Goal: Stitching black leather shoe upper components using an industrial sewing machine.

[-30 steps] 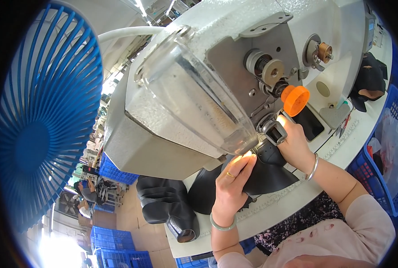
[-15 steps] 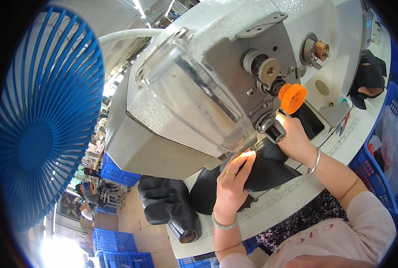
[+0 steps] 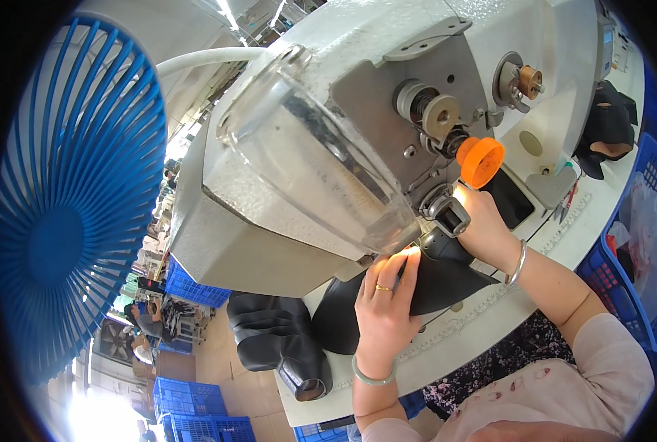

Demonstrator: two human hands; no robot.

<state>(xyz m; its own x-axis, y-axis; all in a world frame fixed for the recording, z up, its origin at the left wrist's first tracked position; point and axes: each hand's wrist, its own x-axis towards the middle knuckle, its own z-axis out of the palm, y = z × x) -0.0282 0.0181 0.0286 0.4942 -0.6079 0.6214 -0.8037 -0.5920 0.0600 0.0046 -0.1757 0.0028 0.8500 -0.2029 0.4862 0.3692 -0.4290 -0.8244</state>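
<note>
My left hand (image 3: 386, 313) lies on a smooth black leather-like piece (image 3: 450, 286), close to the sewing machine's (image 3: 254, 254) stitching area. Its fingers are stretched out, with dark material showing between the front ones. A light brightens those fingertips. The piece spreads to both sides of this hand. On the far side of the curved machine post (image 3: 439, 247), my right hand (image 3: 484, 225) reaches in beside the piece. Its fingers are mostly hidden behind the metal fittings and the orange knob (image 3: 481, 162), so their grip does not show. The needle is hidden too.
Stacked black shoe-upper pieces (image 3: 280, 342) lie at the table's left edge. A blue fan (image 3: 78, 221) stands close on the left. Small scissors (image 3: 564, 206) and more black pieces (image 3: 608, 121) are on the right, beside a blue basket (image 3: 656, 324) with plastic bags.
My left hand has turned and flattened a little, its fingers more apart. The black piece beneath it has shifted slightly. My right hand stays nearly in place.
</note>
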